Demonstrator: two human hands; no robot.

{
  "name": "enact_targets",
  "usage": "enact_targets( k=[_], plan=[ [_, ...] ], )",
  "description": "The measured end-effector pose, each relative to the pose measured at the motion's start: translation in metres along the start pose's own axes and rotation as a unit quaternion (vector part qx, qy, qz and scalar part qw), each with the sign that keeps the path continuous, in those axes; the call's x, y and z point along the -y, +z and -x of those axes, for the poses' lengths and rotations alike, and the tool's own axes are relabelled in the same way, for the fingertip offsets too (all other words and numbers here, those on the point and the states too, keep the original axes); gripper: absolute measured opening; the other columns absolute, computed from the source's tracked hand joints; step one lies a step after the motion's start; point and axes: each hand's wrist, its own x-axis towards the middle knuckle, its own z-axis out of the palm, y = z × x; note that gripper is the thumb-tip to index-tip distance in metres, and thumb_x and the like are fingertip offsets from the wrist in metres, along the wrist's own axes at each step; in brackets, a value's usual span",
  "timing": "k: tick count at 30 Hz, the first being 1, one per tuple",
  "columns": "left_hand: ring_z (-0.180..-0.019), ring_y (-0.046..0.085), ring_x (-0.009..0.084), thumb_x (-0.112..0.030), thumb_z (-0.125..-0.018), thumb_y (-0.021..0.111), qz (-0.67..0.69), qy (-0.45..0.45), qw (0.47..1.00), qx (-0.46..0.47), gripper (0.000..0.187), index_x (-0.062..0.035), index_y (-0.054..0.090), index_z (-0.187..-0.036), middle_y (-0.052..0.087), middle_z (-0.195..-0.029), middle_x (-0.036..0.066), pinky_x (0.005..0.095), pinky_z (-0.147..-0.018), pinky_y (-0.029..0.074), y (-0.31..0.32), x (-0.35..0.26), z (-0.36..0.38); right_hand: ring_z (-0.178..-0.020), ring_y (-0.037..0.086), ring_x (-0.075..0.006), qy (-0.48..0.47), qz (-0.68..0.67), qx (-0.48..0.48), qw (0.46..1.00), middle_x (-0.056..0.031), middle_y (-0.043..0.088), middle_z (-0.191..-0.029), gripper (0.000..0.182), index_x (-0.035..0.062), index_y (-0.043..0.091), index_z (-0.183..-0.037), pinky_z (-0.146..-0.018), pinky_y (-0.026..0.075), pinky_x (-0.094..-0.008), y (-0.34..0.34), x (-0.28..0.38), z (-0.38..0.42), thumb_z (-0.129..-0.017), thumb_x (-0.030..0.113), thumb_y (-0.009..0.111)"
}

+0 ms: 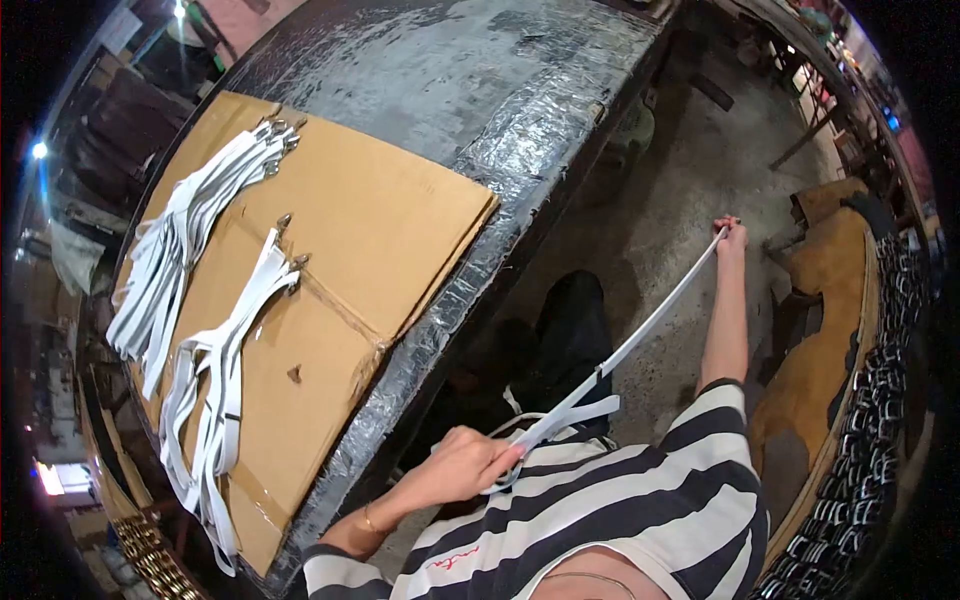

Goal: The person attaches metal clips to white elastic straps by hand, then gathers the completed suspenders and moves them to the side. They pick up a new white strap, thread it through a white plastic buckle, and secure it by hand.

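A white strap (655, 318) stretches taut between my two hands, with a small dark slider (600, 371) on it. My right hand (732, 235), arm held out far to the right, is closed on the strap's far end. Near my waist my left hand (468, 464) pinches the strap, and a loose tail and loops hang around it. White suspenders (215, 375) with metal clips lie on the cardboard (385, 200) to my left. Beyond them rests a thicker bundle of white suspenders (185, 225), its clips gathered at one end.
The cardboard lies on a dark table (490, 265) whose edge is wrapped in shiny tape. At right, rows of dark metal buckles (850, 450) hang beside a worn brown board (815, 350). Gold-coloured pieces (155, 565) sit at lower left. Concrete floor (690, 130) runs alongside the table.
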Motion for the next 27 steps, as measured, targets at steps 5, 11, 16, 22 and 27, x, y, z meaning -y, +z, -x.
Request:
enact_targets(
  k=[5,11,16,22,27],
  plan=[
    [-0.05,0.053,0.0368,-0.024,-0.091,0.049,-0.128,0.032,0.986,-0.1,0.034,-0.0013,0.058,-0.067,0.051,-0.05,0.017,0.0417,-0.049,0.043,0.029,0.025,-0.041,-0.054,0.046,-0.0154,0.07,-0.032,0.022,0.997,-0.0058,0.049,-0.071,0.016,0.0035,0.05,-0.088,-0.049,0.042,-0.0292,0.05,-0.083,0.082,-0.093,0.018,0.047],
    [-0.059,0.058,0.0394,-0.031,-0.089,0.053,-0.068,-0.124,0.976,-0.164,0.034,-0.0002,0.062,-0.078,0.056,-0.059,0.021,0.0434,-0.057,0.046,0.045,0.053,-0.055,-0.051,0.037,-0.0086,0.135,-0.095,0.254,0.953,0.0006,0.042,-0.065,0.024,0.0023,0.049,-0.1,-0.047,0.037,-0.0234,0.102,-0.075,0.166,-0.094,0.026,0.049],
    [-0.046,0.054,0.0262,-0.035,-0.086,0.057,0.051,-0.12,0.989,-0.075,0.038,0.0014,0.067,-0.08,0.054,-0.053,0.016,0.0352,-0.048,0.04,0.056,0.071,-0.053,-0.057,0.036,-0.01,0.097,-0.073,0.303,0.945,-0.0002,0.039,-0.066,0.026,0.0032,0.047,-0.101,-0.054,0.036,-0.0247,0.134,-0.044,0.212,-0.095,0.028,0.045],
    [-0.068,0.062,0.0346,-0.018,-0.08,0.057,0.028,-0.04,0.997,-0.054,0.022,0.0006,0.062,-0.089,0.061,-0.073,0.021,0.0421,-0.059,0.045,0.108,0.096,-0.063,-0.059,0.033,-0.0124,0.126,-0.061,0.27,0.953,-0.003,0.04,-0.069,0.025,0.0031,0.048,-0.096,-0.054,0.031,-0.0275,0.095,-0.061,0.237,-0.097,0.027,0.04],
    [-0.074,0.062,0.0382,-0.013,-0.071,0.056,-0.179,-0.109,0.977,-0.043,0.016,-0.0006,0.062,-0.08,0.064,-0.076,0.02,0.0465,-0.065,0.05,0.122,0.09,-0.044,-0.069,0.046,-0.0141,0.072,-0.066,0.225,0.97,-0.0046,0.051,-0.079,0.023,0.001,0.051,-0.101,-0.062,0.042,-0.0265,0.068,-0.076,0.226,-0.094,0.022,0.047]
  ],
)
